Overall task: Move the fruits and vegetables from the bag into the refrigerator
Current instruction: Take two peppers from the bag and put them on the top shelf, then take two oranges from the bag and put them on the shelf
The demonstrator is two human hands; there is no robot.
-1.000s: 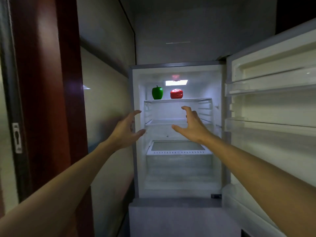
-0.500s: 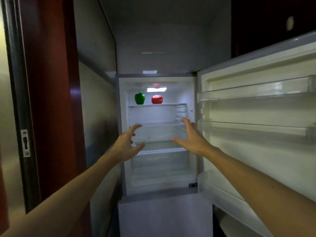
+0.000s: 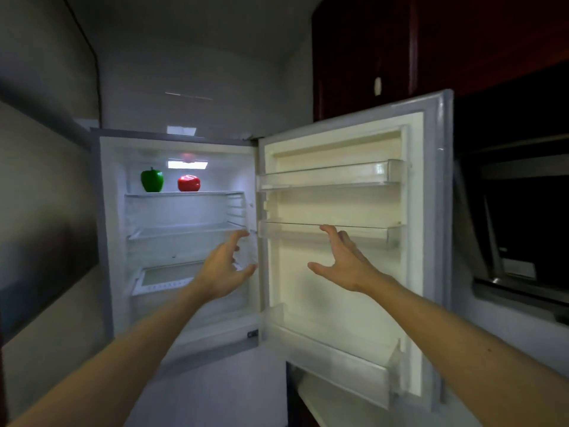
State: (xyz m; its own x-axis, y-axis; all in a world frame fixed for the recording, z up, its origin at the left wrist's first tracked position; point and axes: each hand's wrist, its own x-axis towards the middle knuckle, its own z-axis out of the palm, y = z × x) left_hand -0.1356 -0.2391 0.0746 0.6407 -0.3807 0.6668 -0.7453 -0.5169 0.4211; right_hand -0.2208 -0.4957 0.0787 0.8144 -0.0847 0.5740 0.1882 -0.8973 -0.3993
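Observation:
The refrigerator (image 3: 106, 229) stands open with its light on. On its top shelf a green bell pepper (image 3: 152, 180) sits to the left of a red bell pepper (image 3: 188, 183). The lower shelves hold nothing. My left hand (image 3: 223, 269) hovers open in front of the right side of the compartment, empty. My right hand (image 3: 341, 261) is open and empty before the inside of the door (image 3: 338, 266), just below its middle rack. The bag is out of view.
The door swings out to the right with three clear racks, all bare. A grey wall panel (image 3: 46, 211) runs close on the left. Dark red cabinets (image 3: 369, 50) hang above right, and a dark appliance (image 3: 520, 229) sits at far right.
The view has swung to the right and pulled back, so the fridge sits further left. Both hands have drifted right, away from the shelves; the right one is now before the door.

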